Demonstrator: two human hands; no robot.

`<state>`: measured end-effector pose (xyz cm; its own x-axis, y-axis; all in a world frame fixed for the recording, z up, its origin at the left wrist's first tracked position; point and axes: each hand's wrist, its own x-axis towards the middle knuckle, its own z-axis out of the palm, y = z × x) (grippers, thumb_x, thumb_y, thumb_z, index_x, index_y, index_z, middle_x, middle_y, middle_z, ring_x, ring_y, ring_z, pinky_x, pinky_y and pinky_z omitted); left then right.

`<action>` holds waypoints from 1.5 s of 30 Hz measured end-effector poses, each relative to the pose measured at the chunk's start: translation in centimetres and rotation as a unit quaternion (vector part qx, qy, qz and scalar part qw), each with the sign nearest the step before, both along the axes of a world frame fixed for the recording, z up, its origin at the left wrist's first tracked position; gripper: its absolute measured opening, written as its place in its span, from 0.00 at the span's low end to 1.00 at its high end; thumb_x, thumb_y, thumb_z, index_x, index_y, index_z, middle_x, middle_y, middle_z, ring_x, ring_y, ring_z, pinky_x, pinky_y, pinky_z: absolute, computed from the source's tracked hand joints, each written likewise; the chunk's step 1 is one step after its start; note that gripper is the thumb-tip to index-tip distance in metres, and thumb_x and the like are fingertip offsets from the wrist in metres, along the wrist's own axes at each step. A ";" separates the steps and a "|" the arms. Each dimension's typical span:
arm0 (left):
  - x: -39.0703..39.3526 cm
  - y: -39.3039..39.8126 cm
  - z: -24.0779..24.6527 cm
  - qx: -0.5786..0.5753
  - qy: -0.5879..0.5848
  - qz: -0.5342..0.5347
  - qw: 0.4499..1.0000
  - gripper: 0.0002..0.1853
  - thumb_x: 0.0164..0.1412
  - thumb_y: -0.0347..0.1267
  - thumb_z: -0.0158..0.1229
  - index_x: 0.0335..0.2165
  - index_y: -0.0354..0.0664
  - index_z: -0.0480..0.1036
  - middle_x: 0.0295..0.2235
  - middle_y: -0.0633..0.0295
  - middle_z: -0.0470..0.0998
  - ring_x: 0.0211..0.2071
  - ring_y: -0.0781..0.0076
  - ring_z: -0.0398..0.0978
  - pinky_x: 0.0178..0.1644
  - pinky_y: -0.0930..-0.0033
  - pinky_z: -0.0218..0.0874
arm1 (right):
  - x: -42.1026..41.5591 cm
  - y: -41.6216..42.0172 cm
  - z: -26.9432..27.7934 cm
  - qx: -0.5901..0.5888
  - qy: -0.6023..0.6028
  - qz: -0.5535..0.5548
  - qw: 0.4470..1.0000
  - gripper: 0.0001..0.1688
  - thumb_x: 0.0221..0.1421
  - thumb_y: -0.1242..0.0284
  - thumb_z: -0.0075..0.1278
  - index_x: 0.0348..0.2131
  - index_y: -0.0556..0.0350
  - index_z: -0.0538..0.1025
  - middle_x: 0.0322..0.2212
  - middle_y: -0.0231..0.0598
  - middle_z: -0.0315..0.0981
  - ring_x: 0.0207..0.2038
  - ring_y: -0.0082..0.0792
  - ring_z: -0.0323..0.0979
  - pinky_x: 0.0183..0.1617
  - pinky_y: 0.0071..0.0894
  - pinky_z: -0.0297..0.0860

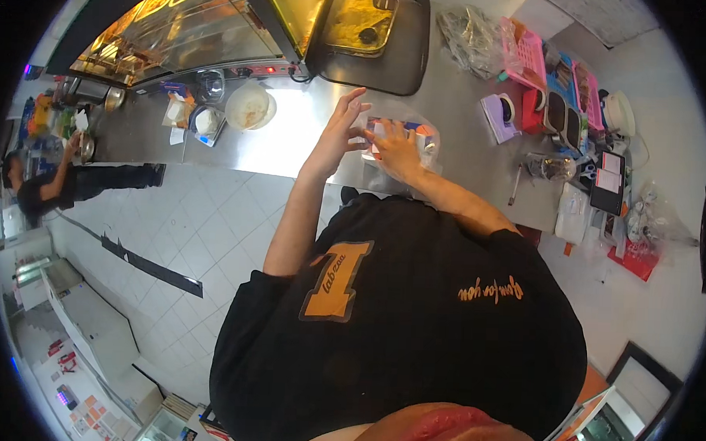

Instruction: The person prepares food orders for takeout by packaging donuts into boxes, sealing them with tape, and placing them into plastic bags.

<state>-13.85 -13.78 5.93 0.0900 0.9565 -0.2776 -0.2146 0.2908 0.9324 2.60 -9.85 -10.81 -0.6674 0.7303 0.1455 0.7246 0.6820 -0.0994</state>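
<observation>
A box with blue, orange and white printing (421,129) lies inside a clear plastic bag (435,115) near the front edge of the steel counter (474,160). My right hand (395,147) rests over the box, fingers spread across its top. Whether it grips the box or only presses on it, I cannot tell. Just left of the bag is my left hand (338,135), raised with its fingers apart. Its lower fingers reach the box's left side, and nothing shows in its palm.
A lit glass food warmer (219,35) and a dark tray (408,65) stand behind. Leftward are a round plastic container (249,106) and small packages (206,122). Pink baskets (525,57), a tape roll (506,111) and a tablet (609,180) crowd the right. Far left, another person (48,189) stands.
</observation>
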 end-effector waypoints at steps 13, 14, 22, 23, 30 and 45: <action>2.4 2.9 2.8 0.011 -0.098 -0.119 0.988 0.36 0.62 0.54 0.48 0.62 0.50 0.51 0.60 0.53 0.59 0.42 0.58 0.72 0.48 0.46 0.68 | 13.8 4.4 16.0 -0.225 -0.237 -0.180 0.928 0.34 0.42 0.66 0.62 0.51 0.46 0.71 0.31 0.39 0.80 0.33 0.47 0.79 0.37 0.46 0.75; 3.6 3.5 3.1 0.015 -0.109 -0.137 0.984 0.34 0.64 0.51 0.46 0.62 0.48 0.51 0.61 0.53 0.57 0.44 0.58 0.72 0.49 0.48 0.67 | 15.3 5.2 16.5 -0.241 -0.231 -0.175 0.926 0.33 0.43 0.66 0.62 0.51 0.47 0.72 0.31 0.40 0.80 0.33 0.46 0.79 0.37 0.45 0.75; 13.9 6.0 0.8 0.000 -0.068 -0.161 0.985 0.31 0.67 0.46 0.45 0.62 0.46 0.50 0.61 0.53 0.58 0.44 0.57 0.73 0.51 0.54 0.65 | 34.9 10.8 21.9 -0.318 0.265 -0.171 0.894 0.24 0.49 0.68 0.58 0.46 0.56 0.75 0.40 0.46 0.77 0.39 0.42 0.76 0.44 0.35 0.70; 14.2 6.5 1.0 -0.012 -0.080 -0.147 0.986 0.29 0.68 0.44 0.45 0.62 0.45 0.52 0.60 0.53 0.59 0.43 0.58 0.74 0.50 0.57 0.66 | 40.5 13.0 20.4 -0.179 0.253 -0.233 0.922 0.17 0.50 0.69 0.57 0.39 0.57 0.78 0.41 0.41 0.77 0.40 0.40 0.76 0.45 0.35 0.70; 17.4 8.2 1.1 -0.037 0.080 0.003 0.996 0.25 0.68 0.43 0.46 0.58 0.44 0.59 0.55 0.56 0.66 0.35 0.69 0.75 0.41 0.67 0.67 | 69.4 23.4 7.2 0.185 0.032 -0.660 0.728 0.39 0.46 0.49 0.59 0.53 0.46 0.71 0.54 0.50 0.61 0.61 0.57 0.51 0.59 0.67 0.51; 22.1 9.7 -0.7 -0.128 0.158 0.233 0.951 0.27 0.64 0.52 0.47 0.56 0.55 0.62 0.55 0.68 0.65 0.45 0.64 0.64 0.49 0.56 0.58 | 92.1 38.3 10.4 -0.139 0.088 -0.631 0.759 0.23 0.53 0.61 0.53 0.38 0.65 0.76 0.36 0.58 0.77 0.42 0.55 0.75 0.45 0.49 0.71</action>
<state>8.29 -4.06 5.25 -0.4530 0.7697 -0.4498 -0.0974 0.4588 0.8832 94.69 28.48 -0.46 0.5994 0.7907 -0.1248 0.7421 -0.6073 -0.2836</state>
